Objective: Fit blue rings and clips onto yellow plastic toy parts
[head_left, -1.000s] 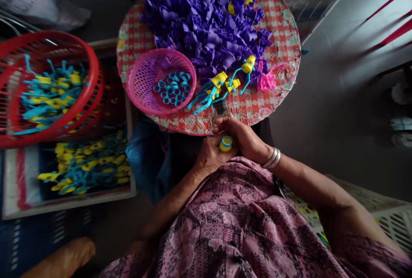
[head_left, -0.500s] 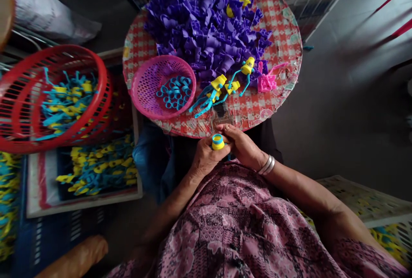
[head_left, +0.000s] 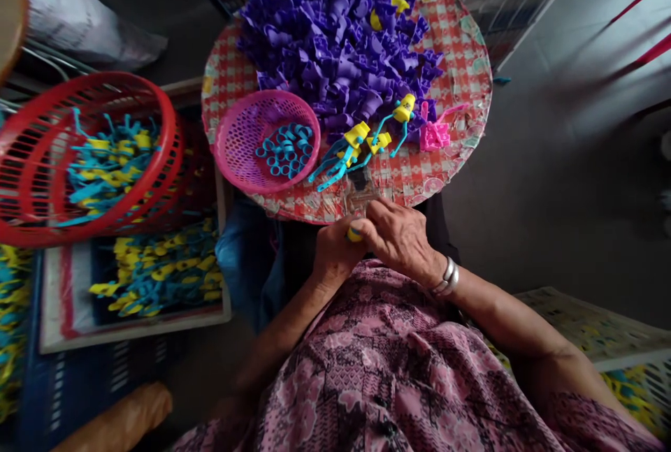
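Left hand (head_left: pixel 335 253) gripping a small yellow-and-blue plastic piece (head_left: pixel 354 234) at the fingertips, right hand (head_left: pixel 401 241) curled alongside, touching it.

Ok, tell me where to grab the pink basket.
Grip the pink basket by its rim at the near side, coming in from the front: that stretch of the round, raised rim stands free, while the far side sits against the purple pieces.
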A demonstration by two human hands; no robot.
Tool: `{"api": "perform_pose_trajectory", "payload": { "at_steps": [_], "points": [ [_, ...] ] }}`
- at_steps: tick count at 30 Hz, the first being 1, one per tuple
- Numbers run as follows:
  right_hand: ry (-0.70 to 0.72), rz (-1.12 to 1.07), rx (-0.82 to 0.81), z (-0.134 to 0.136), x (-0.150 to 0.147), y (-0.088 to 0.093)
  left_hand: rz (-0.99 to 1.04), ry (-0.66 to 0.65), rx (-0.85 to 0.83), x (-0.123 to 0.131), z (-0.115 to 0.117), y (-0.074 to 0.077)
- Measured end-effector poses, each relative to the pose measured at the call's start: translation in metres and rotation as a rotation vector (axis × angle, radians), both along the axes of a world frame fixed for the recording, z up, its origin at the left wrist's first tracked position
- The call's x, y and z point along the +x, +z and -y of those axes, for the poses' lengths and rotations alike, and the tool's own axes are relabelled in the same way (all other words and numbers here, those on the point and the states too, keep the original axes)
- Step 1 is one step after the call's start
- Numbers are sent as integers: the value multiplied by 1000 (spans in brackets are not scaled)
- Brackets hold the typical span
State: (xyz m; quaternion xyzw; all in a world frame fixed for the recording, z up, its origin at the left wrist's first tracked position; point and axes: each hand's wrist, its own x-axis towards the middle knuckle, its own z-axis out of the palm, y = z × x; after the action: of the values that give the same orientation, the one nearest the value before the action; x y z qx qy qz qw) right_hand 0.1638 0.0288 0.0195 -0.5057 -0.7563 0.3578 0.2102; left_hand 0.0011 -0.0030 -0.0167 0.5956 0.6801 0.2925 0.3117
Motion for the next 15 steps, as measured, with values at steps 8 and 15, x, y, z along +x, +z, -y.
{"api": "perform_pose_trajectory", "payload": {
  "at_steps": [8, 15],
  "points": [
    [111, 259, 100, -2, -17, -12, -83, -67, 49, -2, -2, -12],
    [197, 272, 83, -13, -15, -24, -77, -29, -27, 4, -2, -21]
  ]
}}
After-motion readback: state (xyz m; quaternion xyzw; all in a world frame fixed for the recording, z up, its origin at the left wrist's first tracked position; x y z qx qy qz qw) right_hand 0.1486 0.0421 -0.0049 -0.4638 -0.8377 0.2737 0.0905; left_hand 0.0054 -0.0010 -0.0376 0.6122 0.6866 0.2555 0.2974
